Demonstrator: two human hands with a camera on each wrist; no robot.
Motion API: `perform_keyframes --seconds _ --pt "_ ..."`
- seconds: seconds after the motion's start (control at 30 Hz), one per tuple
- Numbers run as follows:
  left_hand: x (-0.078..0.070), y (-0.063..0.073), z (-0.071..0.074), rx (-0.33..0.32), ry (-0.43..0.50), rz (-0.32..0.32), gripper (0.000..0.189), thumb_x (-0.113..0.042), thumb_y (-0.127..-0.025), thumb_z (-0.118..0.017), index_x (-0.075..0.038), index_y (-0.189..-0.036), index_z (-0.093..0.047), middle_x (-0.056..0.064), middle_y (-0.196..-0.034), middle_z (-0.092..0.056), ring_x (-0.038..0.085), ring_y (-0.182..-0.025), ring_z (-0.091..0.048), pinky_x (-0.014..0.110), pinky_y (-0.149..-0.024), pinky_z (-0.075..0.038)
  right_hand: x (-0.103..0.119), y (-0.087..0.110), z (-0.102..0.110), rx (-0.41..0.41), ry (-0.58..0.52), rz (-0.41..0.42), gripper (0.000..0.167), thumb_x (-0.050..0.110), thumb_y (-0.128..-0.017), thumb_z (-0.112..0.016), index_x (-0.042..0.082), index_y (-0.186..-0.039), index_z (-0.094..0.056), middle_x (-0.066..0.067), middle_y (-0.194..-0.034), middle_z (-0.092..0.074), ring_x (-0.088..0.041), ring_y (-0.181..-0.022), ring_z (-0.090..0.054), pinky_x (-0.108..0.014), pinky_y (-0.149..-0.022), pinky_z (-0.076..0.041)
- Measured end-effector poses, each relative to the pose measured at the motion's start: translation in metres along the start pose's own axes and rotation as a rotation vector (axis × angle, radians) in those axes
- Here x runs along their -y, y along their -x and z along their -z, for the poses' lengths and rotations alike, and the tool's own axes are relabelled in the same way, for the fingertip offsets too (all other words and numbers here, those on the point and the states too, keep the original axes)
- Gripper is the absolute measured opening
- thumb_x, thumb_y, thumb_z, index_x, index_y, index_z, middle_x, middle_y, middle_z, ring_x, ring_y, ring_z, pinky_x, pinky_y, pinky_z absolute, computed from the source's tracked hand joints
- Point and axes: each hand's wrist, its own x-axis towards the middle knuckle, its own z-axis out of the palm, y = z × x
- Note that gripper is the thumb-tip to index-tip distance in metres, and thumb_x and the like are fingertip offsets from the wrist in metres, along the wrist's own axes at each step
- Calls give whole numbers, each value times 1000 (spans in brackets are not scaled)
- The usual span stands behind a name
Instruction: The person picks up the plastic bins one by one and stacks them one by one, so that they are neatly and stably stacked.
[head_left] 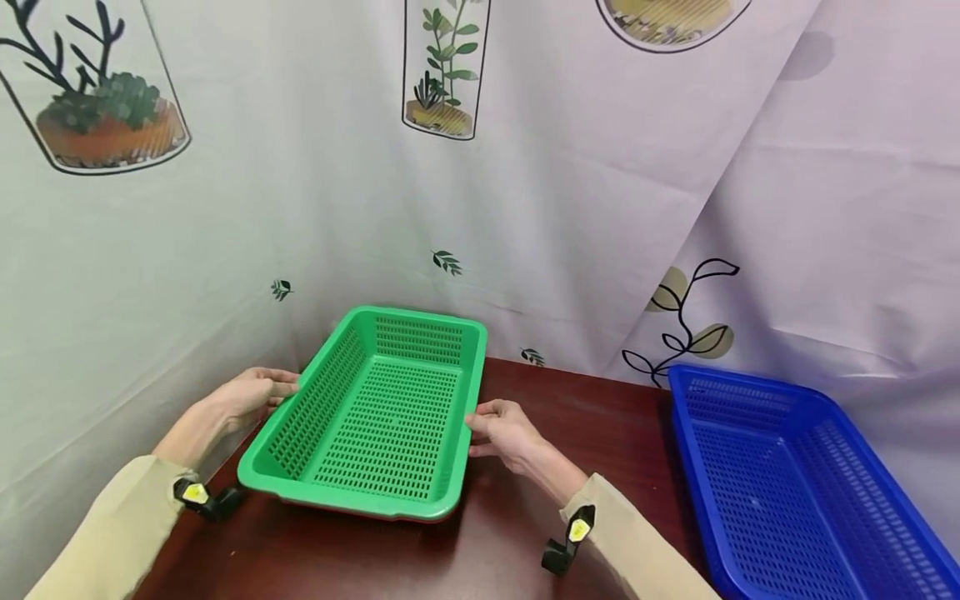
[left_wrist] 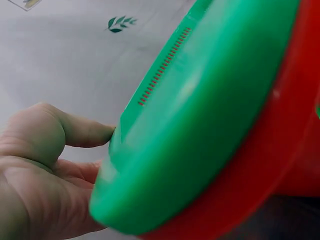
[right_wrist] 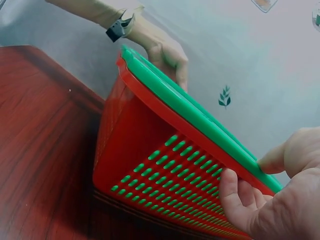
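Observation:
A green slotted plastic basket (head_left: 393, 425) sits nested inside a red basket (right_wrist: 132, 137) of similar shape, above the dark wooden table. In the head view only a thin red edge shows under the green rim. My left hand (head_left: 236, 398) holds the left long side; in the left wrist view its thumb (left_wrist: 90, 132) presses the green rim and its fingers pass partly hidden behind. On the opposite side my right hand (head_left: 508, 435) pinches the rims, thumb on the green edge, fingers (right_wrist: 231, 192) curled against the red wall. The green basket holds nothing.
A blue slotted basket (head_left: 780, 500) stands on the right of the dark red wooden table (head_left: 592, 417). White cloth (head_left: 555, 208) with plant prints hangs behind and along the left, close to my left hand.

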Motion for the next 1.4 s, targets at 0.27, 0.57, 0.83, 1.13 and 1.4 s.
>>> perform_keyframes --seconds 0.27,0.57,0.83,1.13,1.4 --pt "0 -2 -20 23 9 -10 55 -8 -105 -45 23 -144 -21 23 -126 -50 15 -93 -57 34 -78 -52 -1 13 20 0 10 4 38 2 -97 -59 -18 -124 -42 -19 -105 -55 -23 -85 -63 -43 -75 -59" --pt "-4 -3 -43 40 58 -38 56 -8 -105 -48 23 -144 -23 15 -118 -57 17 -94 -60 35 -81 -54 2 26 43 11 32 18 34 2 -97 -59 -16 -120 -43 -16 -98 -58 -22 -84 -65 -42 -73 -60" --pt "-14 -10 -65 47 95 -64 54 -8 -105 -50 22 -143 -26 11 -113 -60 15 -93 -62 33 -81 -55 7 39 64 8 61 28 35 2 -97 -58 -18 -121 -43 -17 -100 -60 -24 -87 -66 -43 -74 -59" --pt "-24 -17 -91 37 124 -106 48 -7 -103 -52 22 -138 -36 11 -110 -63 15 -94 -64 33 -83 -55 11 52 90 24 93 51 34 3 -96 -58 -18 -119 -44 -17 -100 -62 -20 -86 -67 -45 -75 -59" --pt "-30 -18 -106 2 58 -105 48 -8 -103 -52 21 -138 -39 22 -126 -56 23 -109 -58 48 -100 -44 9 56 106 27 100 45 31 3 -95 -58 -17 -115 -46 -14 -96 -63 -19 -85 -67 -44 -74 -59"
